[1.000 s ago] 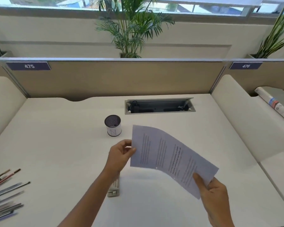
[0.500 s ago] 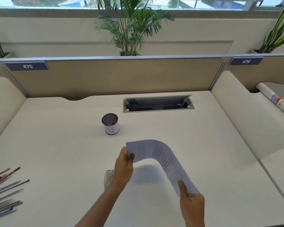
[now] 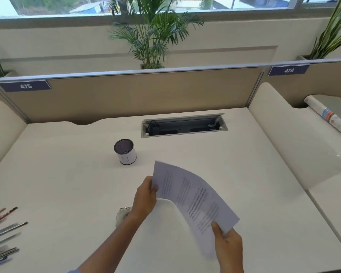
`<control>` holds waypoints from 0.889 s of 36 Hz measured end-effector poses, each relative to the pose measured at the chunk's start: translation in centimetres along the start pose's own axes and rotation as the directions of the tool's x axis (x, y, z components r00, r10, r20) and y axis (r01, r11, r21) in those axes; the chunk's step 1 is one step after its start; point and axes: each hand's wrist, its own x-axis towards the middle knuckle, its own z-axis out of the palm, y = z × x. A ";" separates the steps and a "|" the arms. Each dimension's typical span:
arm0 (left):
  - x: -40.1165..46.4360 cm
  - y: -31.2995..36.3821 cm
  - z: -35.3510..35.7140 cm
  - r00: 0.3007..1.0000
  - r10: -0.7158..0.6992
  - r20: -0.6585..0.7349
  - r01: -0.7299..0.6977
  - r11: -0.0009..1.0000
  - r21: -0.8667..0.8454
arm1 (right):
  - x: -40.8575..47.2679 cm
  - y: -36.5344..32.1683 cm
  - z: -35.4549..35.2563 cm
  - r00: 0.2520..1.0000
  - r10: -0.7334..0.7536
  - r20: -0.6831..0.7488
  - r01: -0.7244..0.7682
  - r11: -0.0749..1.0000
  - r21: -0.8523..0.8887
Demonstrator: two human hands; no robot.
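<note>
A printed white paper sheet [image 3: 193, 196] arches above the white desk [image 3: 67, 184], held at both ends. My left hand [image 3: 145, 196] pinches its far left edge. My right hand [image 3: 227, 245] grips its near right corner with the thumb on top. A pale stapler [image 3: 122, 214] lies on the desk beneath my left wrist, partly hidden by it.
A small round pen cup [image 3: 125, 151] with a dark mesh rim stands behind the paper. Several pencils and pens [image 3: 2, 237] lie at the left edge. A cable hatch [image 3: 183, 126] is open at the back. Partitions [image 3: 146, 91] enclose the desk; a binder [image 3: 331, 113] lies on the neighbouring desk.
The sheet, flatter a second ago, bowed sharply as my hands came closer, and now arches with its far edge raised. Both hands keep their hold.
</note>
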 end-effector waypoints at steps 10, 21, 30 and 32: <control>3.7 5.6 4.5 0.991 0.032 0.133 -0.028 0.999 -0.026 | 2.3 0.1 -4.7 0.987 0.137 -0.087 -0.112 0.963 0.246; 7.5 11.9 13.8 0.948 0.009 0.319 0.010 0.998 -0.056 | 6.7 0.7 -9.0 0.931 0.210 -0.298 -0.094 0.928 0.359; 10.1 15.3 20.2 0.929 0.016 0.369 0.004 0.999 -0.054 | 10.1 0.1 -10.5 0.910 0.237 -0.340 -0.101 0.922 0.374; 10.8 15.6 21.3 0.924 0.023 0.382 -0.006 0.999 -0.044 | 10.7 -0.1 -10.7 0.908 0.241 -0.343 -0.099 0.918 0.384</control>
